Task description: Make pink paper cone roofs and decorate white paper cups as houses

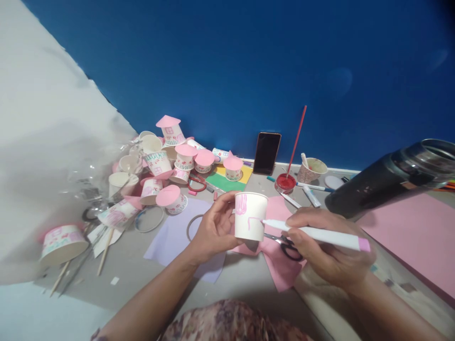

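Observation:
A white paper cup (252, 227) stands upright in my left hand (220, 225), whose fingers and thumb are wrapped round its left side. On the cup is a filled pink patch near the rim and a thin pink line with a corner lower down. In my right hand (325, 246) is a white marker pen (327, 237) with a pink end; its tip meets the cup at the right end of that line. Behind the right fingers, scissors (289, 248) with dark handles lie on cut pink paper (280, 272).
Decorated paper cups with pink paper tops (168, 196) crowd the left of the table. A phone (266, 154) leans on the blue wall. Beside it are a red pot (285, 182) with a stick and a used paper cup (313, 170). A dark flask (384, 182) stands right, near pink paper (412, 237).

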Available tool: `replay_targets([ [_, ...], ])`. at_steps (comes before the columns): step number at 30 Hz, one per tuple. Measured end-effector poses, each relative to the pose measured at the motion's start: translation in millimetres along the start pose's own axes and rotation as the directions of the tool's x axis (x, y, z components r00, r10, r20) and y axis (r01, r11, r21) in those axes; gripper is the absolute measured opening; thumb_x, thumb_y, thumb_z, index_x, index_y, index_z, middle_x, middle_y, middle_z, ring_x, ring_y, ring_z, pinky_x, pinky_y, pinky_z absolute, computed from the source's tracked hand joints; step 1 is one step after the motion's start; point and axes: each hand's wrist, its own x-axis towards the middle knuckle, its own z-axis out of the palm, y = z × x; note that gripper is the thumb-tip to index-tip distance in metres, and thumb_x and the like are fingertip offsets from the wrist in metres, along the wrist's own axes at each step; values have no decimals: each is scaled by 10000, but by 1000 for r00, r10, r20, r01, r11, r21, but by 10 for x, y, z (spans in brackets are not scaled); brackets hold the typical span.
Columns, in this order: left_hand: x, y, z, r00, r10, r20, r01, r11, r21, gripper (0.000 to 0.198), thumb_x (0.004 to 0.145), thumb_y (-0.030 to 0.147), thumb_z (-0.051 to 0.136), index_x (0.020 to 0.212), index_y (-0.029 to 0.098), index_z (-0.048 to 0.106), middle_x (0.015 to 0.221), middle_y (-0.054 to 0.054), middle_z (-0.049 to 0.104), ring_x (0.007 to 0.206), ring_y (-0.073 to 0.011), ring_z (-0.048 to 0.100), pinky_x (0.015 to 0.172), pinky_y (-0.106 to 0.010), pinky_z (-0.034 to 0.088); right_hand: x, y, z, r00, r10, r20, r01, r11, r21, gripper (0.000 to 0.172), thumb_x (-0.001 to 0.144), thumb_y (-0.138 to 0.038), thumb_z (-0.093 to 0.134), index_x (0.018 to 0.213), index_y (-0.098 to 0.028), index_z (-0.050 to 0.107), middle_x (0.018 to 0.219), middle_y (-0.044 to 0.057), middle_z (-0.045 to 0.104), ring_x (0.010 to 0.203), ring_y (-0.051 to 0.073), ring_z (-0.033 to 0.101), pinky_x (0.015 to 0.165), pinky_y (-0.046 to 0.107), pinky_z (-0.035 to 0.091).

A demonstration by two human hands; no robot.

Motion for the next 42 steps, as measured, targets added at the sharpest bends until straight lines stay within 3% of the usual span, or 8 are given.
replay_targets([
  [5,-1,-1,-2,1000,3,-9,-3,1000,25,849,591,293,975,1335,291,566,1386,-113,633,1314,-322,596,1058,-431,516,38,-31,-8,1000,-15,17,14,999,53,166,887,-64,610,902,-204,697,666,21,730,492,165,658,465,284,539],
  [10,2,-7,-5,1000,25,2,-25,999,-22,811,608,244,962,1328,283,591,1325,-99,658,1280,-285,617,1036,-366,518,35,-46,-9,999,-9,51,6,998,66,218,875,-39,593,923,-229,690,665,12,730,528,179,683,504,300,571],
  [18,27,-1,11,1000,26,5,-26,998,-61,780,610,210,953,1310,271,615,1257,-92,685,1225,-271,637,994,-338,521,24,-50,-8,998,-1,67,-6,995,104,159,899,-78,593,896,-208,686,638,16,710,498,170,654,482,305,547],
  [28,1,-3,11,1000,26,4,-26,997,-74,772,629,123,925,1317,311,630,1364,-64,620,1295,-245,575,1041,-331,496,20,-55,-1,993,-102,67,98,994,50,105,923,-99,612,935,-185,670,676,22,740,568,171,717,535,270,566],
  [42,-19,-13,5,999,40,-4,-41,998,-40,787,630,142,935,1330,333,629,1380,-60,608,1330,-260,561,1069,-349,489,12,-80,15,993,-67,96,66,998,14,122,947,-129,595,887,-202,672,653,14,725,550,154,690,537,261,547],
])
